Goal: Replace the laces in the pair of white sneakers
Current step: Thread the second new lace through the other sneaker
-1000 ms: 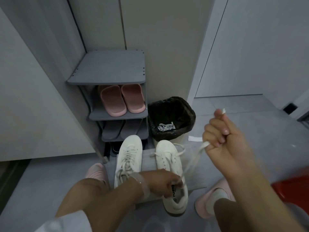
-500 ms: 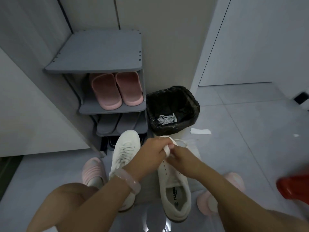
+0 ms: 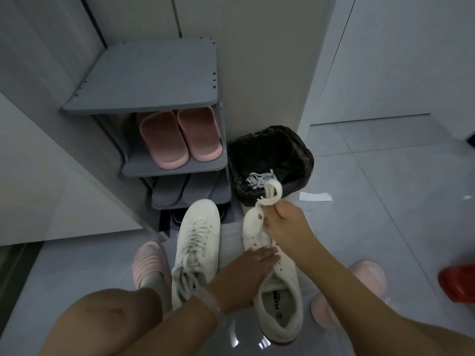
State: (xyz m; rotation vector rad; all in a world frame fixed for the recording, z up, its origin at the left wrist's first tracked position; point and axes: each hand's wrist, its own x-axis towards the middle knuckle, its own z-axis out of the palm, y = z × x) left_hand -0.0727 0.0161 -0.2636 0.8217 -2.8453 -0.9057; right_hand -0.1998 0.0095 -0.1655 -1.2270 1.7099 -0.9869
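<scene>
Right hand [image 3: 285, 217] raised over the toe of the unlaced sneaker [image 3: 272, 276], fingers curled round a bunched white lace [image 3: 272, 195]. Left hand [image 3: 253, 265] flat, fingers straight, pressing that sneaker's eyelet area. Laced sneaker [image 3: 198, 242] just beside, left. Bin [image 3: 305, 155] beyond the toes.

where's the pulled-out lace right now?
In the head view, the bunched white lace is gripped in the right hand, above the toe of the unlaced right-side sneaker, just in front of the black-lined bin.

hands: left [image 3: 253, 268] flat, fingers straight | right [image 3: 285, 218] curled, pinching
</scene>
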